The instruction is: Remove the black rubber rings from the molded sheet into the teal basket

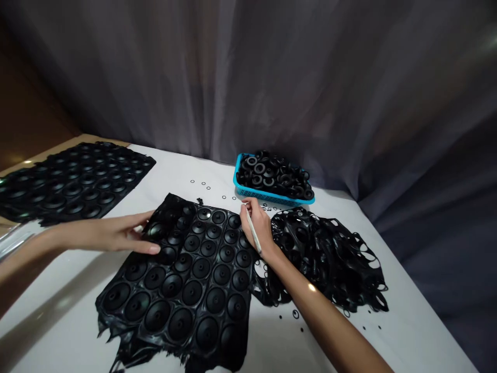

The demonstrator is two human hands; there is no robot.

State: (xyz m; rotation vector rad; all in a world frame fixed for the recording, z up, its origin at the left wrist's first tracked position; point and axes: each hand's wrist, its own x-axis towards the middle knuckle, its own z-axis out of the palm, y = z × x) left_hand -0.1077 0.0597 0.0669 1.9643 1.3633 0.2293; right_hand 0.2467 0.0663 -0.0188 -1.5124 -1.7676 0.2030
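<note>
A black moulded rubber sheet (192, 292) with rows of round, ring-like parts lies in front of me, its near edge ragged. My left hand (132, 235) grips the sheet's left edge, thumb on top and the other fingers partly hidden behind it. In my right hand (259, 220) is a slim white pen-like stick (253, 230), held near the sheet's far right corner. Its working tip is too small to make out. Beside my right forearm lies a tangled heap of black rubber webbing (326, 259) full of holes.
A blue plastic basket (274, 197) heaped with black rubber rings (267, 171) stands beyond my right hand. Another moulded black sheet (77, 178) lies at the far left. Small thin rings and black bits are scattered on the white table (174, 171). A grey curtain (217, 77) hangs behind.
</note>
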